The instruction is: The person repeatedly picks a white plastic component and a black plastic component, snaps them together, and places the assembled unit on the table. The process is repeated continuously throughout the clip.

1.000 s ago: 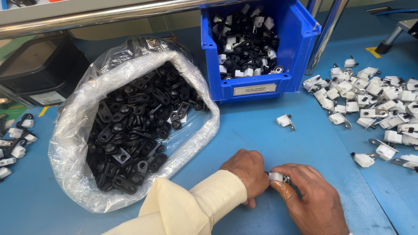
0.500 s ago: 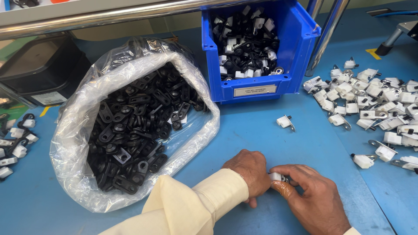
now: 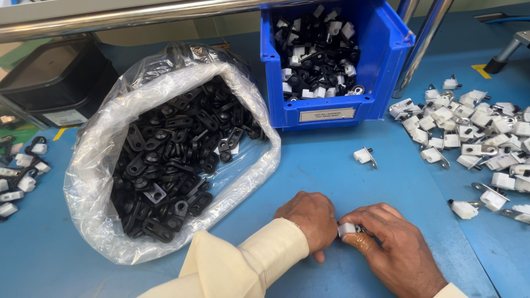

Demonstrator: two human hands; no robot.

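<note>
At six o'clock on the blue bench (image 3: 342, 165), pinched a small white clip (image 3: 346, 228) between right hand (image 3: 395, 248) fingertips, left hand (image 3: 306, 218) curled against it. Judged light, rigid, smooth plastic; best gripped by its flat sides.

A single camera, worn on the person's head, looks steeply down and forward over the blue desk (image 3: 331, 165). It sits close: the left hand (image 3: 306, 218) and right hand (image 3: 395, 245) fill the lower middle of the view, cut off at the wrists by the bottom border. The far edge of the desk runs along the top, where the blue bin (image 3: 331, 60) and a metal rail (image 3: 127, 16) stand. The open plastic bag (image 3: 165, 154) lies left of centre, loose white parts (image 3: 475, 132) toward the right edge. No second view shares the scene.
</note>
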